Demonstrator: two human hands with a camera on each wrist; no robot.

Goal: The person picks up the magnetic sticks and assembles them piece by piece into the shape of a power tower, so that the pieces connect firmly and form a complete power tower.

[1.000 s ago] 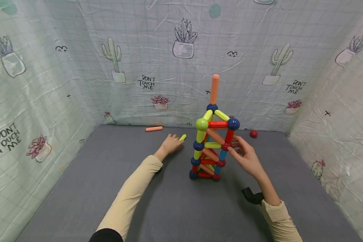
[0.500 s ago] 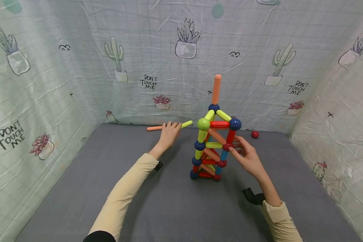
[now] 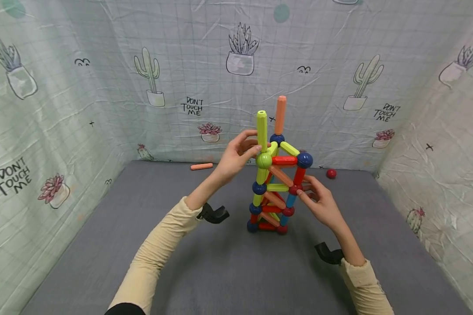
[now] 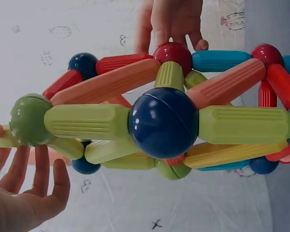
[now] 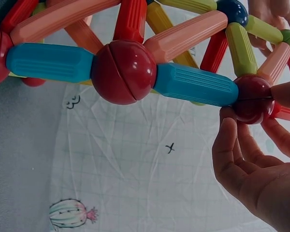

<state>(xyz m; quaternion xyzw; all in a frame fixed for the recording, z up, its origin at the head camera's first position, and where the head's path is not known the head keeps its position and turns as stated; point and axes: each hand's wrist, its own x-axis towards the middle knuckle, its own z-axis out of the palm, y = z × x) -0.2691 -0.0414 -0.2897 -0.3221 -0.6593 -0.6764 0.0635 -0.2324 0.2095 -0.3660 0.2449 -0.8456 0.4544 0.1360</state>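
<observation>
A tower of coloured magnetic rods and balls (image 3: 277,188) stands upright on the grey table. My left hand (image 3: 236,153) pinches the lower part of a lime green rod (image 3: 262,124), which stands upright on the green ball (image 3: 264,160) at the tower's upper left corner. In the left wrist view, the fingers sit right at that green ball (image 4: 31,120). My right hand (image 3: 322,203) grips a red ball (image 5: 253,99) on the tower's right side between thumb and fingers. An orange rod (image 3: 280,116) points up from a blue ball (image 3: 277,140) at the back top.
A loose orange rod (image 3: 201,166) lies at the table's back edge, left of the tower. A loose red ball (image 3: 331,173) lies at the back right. A patterned cloth (image 3: 181,65) hangs behind and along both sides of the table (image 3: 114,245).
My left hand has picked the lime green rod up from the table's back, carried it right and stood it on the green ball. The right hand has kept its hold.
</observation>
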